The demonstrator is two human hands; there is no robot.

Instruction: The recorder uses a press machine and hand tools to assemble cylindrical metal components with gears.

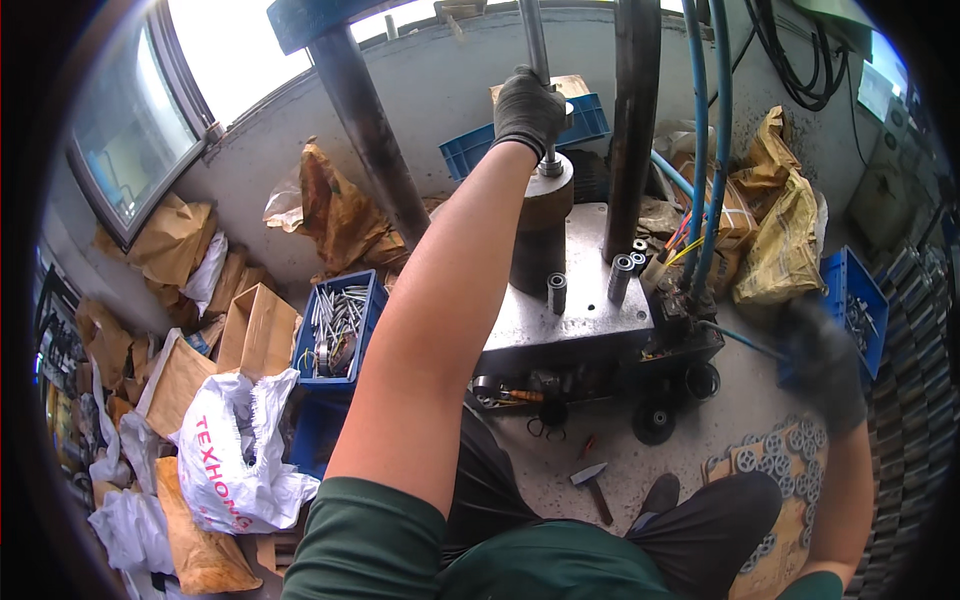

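My left hand [530, 108], in a dark grey glove, is closed round an upright metal rod [535, 45] of a press. Its fingertips are on the far side, out of sight. Below the hand, a shiny collar [550, 166] sits on top of a thick dark steel cylinder [540, 245]. That cylinder stands on the press's metal plate [590, 300]. Short ring-ended metal tubes [557, 293] stand upright on the plate's near side. Off to the right, my gloved right hand [825, 365] is smeared by motion beside a blue crate [868, 290] of metal parts; its fingers cannot be made out.
Dark pillars [630, 120] and blue hoses [720, 120] rise round the plate. At left are a blue crate of metal rods [340, 325], a wooden box [262, 335] and a white sack [235, 450]. A hammer [592, 485] lies on the floor near flat gear-like discs [775, 465].
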